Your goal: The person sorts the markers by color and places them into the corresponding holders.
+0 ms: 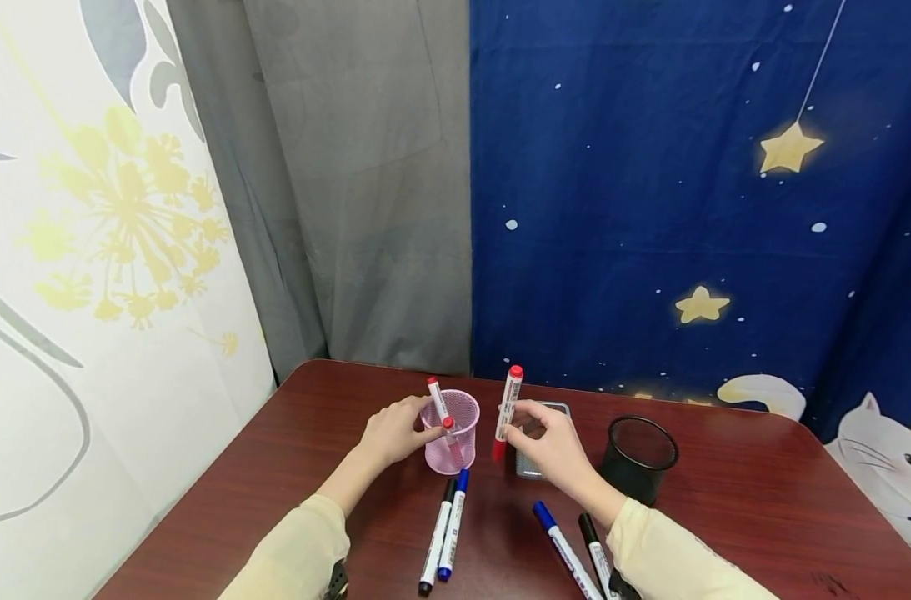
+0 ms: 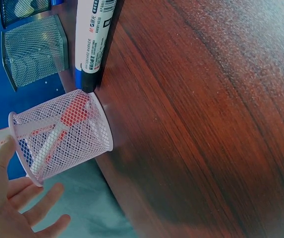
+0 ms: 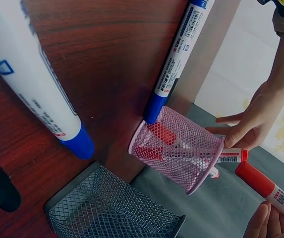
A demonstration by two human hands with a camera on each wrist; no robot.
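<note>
A pink mesh pencil cup (image 1: 434, 455) stands on the table with two red-capped whiteboard markers (image 1: 439, 402) leaning inside it. At its rim is my left hand (image 1: 398, 429), thumb by a marker's end and the other fingers spread loosely in the left wrist view. To the right of the cup, my right hand (image 1: 554, 443) pinches another red whiteboard marker (image 1: 507, 410) between thumb and fingers. That marker is held nearly upright above the table, its red cap pointing down. In the right wrist view its red cap (image 3: 255, 179) is close to the pink cup's rim.
A black whiteboard marker (image 1: 436, 546) and a blue one (image 1: 452, 527) lie before the pink cup. Another blue marker (image 1: 566, 550) and black marker (image 1: 597, 553) lie near my right forearm. Behind my right hand is a rectangular mesh holder (image 3: 117, 203); a round black mesh cup (image 1: 635, 467) stands farther right.
</note>
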